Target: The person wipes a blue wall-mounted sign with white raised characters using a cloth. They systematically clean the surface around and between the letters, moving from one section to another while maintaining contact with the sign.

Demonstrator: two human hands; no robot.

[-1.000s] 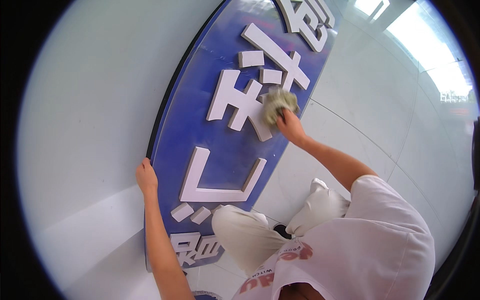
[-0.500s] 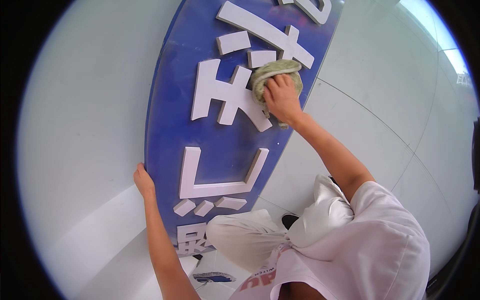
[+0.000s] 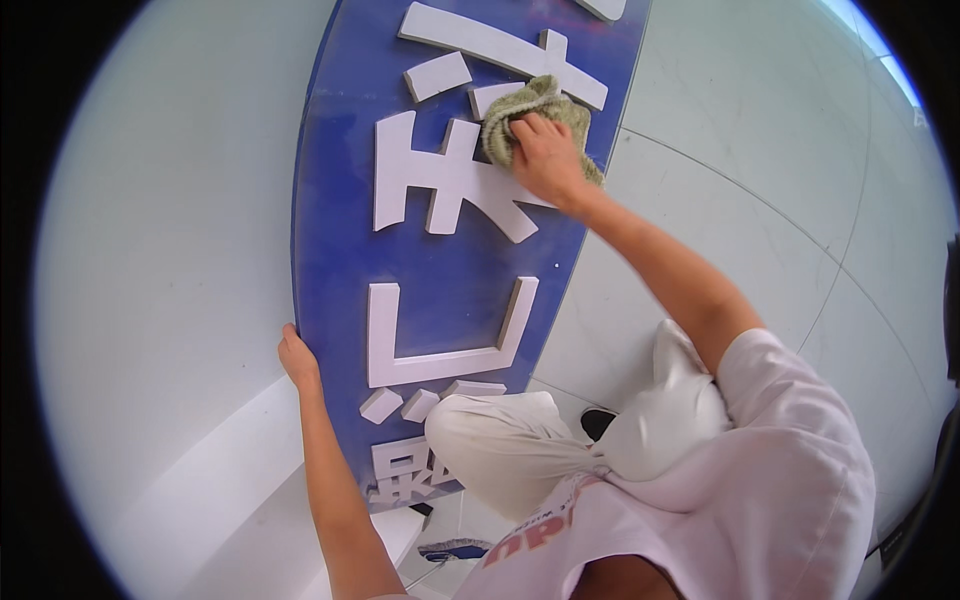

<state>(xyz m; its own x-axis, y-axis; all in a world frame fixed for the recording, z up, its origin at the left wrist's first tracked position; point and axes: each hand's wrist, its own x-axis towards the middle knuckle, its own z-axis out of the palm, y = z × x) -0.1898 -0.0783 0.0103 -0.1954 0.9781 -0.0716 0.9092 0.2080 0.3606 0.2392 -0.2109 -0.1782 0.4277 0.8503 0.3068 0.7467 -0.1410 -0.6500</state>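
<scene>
Item one, a long blue signboard (image 3: 450, 315), ran from the top centre of the frame down to the lower centre, its right edge slanting. Mounted on its face, thick white raised characters: a long bar with a cross-stroke (image 3: 480, 45) at the top, a branching piece (image 3: 440, 178) at upper centre, an open bracket-shaped piece (image 3: 440, 370) at mid-frame, a row of small blocks (image 3: 420, 405) just below it, and smaller characters (image 3: 400, 462) at the lower end. Item two, a shaggy greenish cloth (image 3: 500, 128), sat at upper centre, near the board's right edge, over part of the branching piece. The right hand (image 3: 550, 165) had its grip clamped on this cloth, the forearm slanting in from the lower right. The left hand (image 3: 299, 360) was at the board's left edge, left of centre; how far its grip was closed could not be told. Surroundings: a pale wall (image 3: 180, 220) at left, light floor tiles (image 3: 740, 240) at right, white trousers (image 3: 500, 435) and a pale printed shirt (image 3: 780, 480) at lower right, a dark shoe (image 3: 597, 424) between the trouser legs, and a blue fringed object (image 3: 457, 550) at bottom centre.
</scene>
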